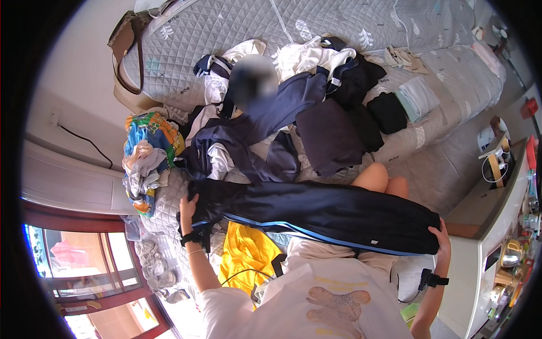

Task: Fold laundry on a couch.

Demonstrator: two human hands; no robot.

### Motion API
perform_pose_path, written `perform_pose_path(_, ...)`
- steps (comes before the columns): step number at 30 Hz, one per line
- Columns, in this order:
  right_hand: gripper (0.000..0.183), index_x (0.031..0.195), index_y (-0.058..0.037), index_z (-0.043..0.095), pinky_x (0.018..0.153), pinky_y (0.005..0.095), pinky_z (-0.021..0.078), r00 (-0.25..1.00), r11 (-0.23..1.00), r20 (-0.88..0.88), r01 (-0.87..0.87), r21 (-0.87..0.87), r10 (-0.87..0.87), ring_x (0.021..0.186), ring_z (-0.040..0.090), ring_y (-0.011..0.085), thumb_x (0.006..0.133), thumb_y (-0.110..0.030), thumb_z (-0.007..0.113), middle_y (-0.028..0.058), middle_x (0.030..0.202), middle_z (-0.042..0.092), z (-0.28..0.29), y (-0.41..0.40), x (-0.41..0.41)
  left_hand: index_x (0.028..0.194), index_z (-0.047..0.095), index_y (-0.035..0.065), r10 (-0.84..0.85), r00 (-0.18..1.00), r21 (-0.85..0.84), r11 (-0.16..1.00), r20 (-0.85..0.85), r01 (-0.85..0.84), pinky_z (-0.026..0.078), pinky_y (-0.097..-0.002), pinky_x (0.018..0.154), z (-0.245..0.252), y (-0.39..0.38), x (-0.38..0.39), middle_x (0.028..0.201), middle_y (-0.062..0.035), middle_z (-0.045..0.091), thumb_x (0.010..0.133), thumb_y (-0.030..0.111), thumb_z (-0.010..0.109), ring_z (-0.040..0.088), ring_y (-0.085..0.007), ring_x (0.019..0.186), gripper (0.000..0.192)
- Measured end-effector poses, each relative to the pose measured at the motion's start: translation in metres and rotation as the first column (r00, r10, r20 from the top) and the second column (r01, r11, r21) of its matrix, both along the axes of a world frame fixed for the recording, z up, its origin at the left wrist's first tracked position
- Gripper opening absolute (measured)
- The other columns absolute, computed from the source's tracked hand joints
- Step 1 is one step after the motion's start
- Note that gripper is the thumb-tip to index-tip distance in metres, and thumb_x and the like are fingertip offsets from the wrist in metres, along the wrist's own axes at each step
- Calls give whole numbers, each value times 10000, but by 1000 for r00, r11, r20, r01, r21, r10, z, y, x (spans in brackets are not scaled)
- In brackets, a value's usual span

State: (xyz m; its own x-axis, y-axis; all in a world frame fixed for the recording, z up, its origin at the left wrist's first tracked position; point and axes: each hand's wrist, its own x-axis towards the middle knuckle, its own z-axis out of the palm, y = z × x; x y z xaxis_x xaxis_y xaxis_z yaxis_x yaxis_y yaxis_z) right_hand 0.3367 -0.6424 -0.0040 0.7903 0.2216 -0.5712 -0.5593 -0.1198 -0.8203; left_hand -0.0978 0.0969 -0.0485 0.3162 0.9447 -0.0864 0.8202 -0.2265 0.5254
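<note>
Black trousers [322, 212] with a blue and white side stripe lie stretched out across my lap. My left hand [187, 209] grips the bunched end at the left; my right hand [440, 237] holds the hem at the right. Beyond the trousers, dark blue-grey clothing [288, 99] lies loosely heaped on the quilted grey cover [220, 21]. A folded dark garment [330, 137] sits near my knees, with folded black garments [386, 112] beside it. White clothes [307, 59] are piled at the back. Yellow fabric [247, 254] lies on the near side of the trousers.
Colourful patterned fabric [167, 127] with pale small clothes on it lies at the left. Folded pale cloths [417, 97] rest at the right of the pile. A brown bag [129, 38] stands at the back left. A white cabinet [468, 258] is close to my right arm.
</note>
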Motion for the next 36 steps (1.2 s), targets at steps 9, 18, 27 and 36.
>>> perform_pose_path(9, 732, 1306, -88, 396, 880, 294, 443, 991, 993, 130, 9, -116, 7, 1048, 521, 214, 630, 23, 654, 105, 1181, 515, -21, -23, 2, 845, 589, -49, -103, 936, 218, 976, 338, 29, 395, -295, 584, 123, 10, 23, 675, -46, 570, 840, 259, 653, 459, -118, 631, 315)
perform_pose_path(18, 720, 1280, -53, 433, 932, 262, 389, 960, 986, 280, 62, -157, -16, 1075, 503, 210, 577, 39, 559, 84, 1162, 527, -2, -73, 24, 866, 591, -50, -103, 992, 312, 947, 76, 75, 443, -401, 691, 89, 44, 2, 808, -229, 614, 831, 314, 651, 589, -357, 757, 371)
perform_pose_path(27, 718, 1280, -44, 427, 923, 270, 408, 969, 994, 244, 65, -83, -43, 1069, 513, 215, 583, 61, 565, 93, 1159, 527, 14, -54, 16, 914, 603, -44, -44, 995, 394, 919, 85, 7, 446, -430, 715, 62, 58, 5, 840, -259, 608, 822, 348, 650, 580, -419, 820, 405)
perform_pose_path(36, 698, 1303, -51, 409, 952, 295, 405, 984, 995, 166, 80, -59, -69, 1130, 488, 219, 648, 70, 619, 99, 1229, 497, 42, -5, 2, 1041, 632, 18, -41, 999, 397, 917, -4, 40, 467, -430, 802, 51, 56, 11, 926, -251, 635, 792, 344, 659, 607, -401, 914, 411)
